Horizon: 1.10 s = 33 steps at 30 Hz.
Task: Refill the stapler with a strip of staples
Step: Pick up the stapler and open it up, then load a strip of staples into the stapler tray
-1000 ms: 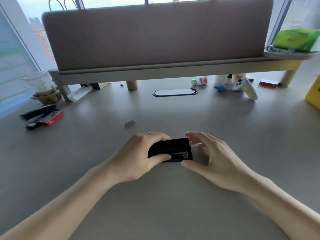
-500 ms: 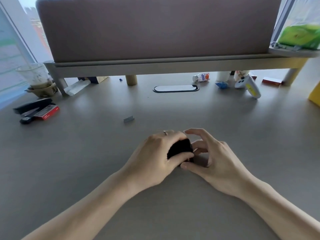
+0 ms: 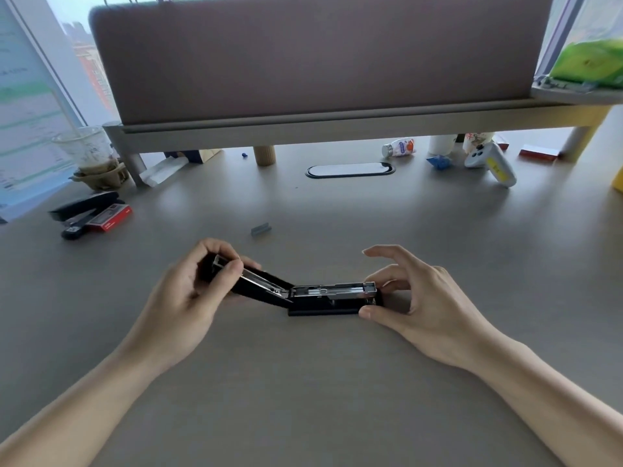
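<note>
Now the small black stapler [image 3: 323,298] lies opened out flat on the grey desk [image 3: 303,382], its metal staple channel facing up. The left hand [image 3: 188,291] grips the swung-back top cover, while the right hand [image 3: 424,298] pinches the base's front end between thumb and curled fingers, forefinger raised. Beyond the left fingertips, apart from them, lies a short grey staple strip [image 3: 261,229].

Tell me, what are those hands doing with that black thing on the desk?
A person is opening a black stapler to put new staples in. The left hand holds the flipped-back top cover, and the right hand steadies the stapler's front end on the desk. The metal staple channel is showing now. A small strip of staples lies on the desk just beyond the hands, not picked up yet.
</note>
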{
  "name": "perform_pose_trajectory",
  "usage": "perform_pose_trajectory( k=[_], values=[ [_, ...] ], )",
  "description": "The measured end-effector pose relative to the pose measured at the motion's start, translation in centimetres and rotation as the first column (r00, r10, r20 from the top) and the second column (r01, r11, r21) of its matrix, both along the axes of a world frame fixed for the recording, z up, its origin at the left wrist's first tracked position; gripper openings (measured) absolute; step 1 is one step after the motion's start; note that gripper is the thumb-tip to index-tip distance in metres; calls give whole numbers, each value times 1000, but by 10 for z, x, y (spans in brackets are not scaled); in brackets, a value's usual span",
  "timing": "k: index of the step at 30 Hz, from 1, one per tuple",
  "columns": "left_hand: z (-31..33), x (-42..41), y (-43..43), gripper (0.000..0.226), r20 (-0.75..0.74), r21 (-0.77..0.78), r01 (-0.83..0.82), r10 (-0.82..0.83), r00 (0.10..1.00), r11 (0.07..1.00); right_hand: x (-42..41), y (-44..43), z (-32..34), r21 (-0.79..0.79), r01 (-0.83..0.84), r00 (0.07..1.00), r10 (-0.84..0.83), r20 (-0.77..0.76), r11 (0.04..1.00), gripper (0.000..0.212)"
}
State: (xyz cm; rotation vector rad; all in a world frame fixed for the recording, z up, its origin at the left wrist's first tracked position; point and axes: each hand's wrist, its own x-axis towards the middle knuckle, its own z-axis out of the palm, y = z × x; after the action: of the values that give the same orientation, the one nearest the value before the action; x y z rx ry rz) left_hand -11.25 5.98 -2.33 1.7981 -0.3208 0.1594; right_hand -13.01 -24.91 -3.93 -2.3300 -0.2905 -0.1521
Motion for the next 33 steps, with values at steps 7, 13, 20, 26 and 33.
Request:
perform_pose_trajectory(
  k=[7,13,20,26,33],
  values=[
    [23,4,21,17,4,445,36,-43,999,895,-1,0,0,23,-12,1000,11,21,1000,66],
    [17,9,18,24,-93,442,110,-77,993,890,0,0,-1,29,-14,1000,13,26,999,64],
    [25,27,8,6,-147,314,121,-78,986,942,-1,-1,-3,3,-22,999,22,43,1000,64],
    [17,104,-8,15,134,627,-217,171,976,748,-1,-1,-2,17,-29,999,29,40,999,62],
    [6,137,-24,18,178,716,-234,151,972,657,-1,-2,-3,14,-36,999,35,31,999,60]
  ],
)
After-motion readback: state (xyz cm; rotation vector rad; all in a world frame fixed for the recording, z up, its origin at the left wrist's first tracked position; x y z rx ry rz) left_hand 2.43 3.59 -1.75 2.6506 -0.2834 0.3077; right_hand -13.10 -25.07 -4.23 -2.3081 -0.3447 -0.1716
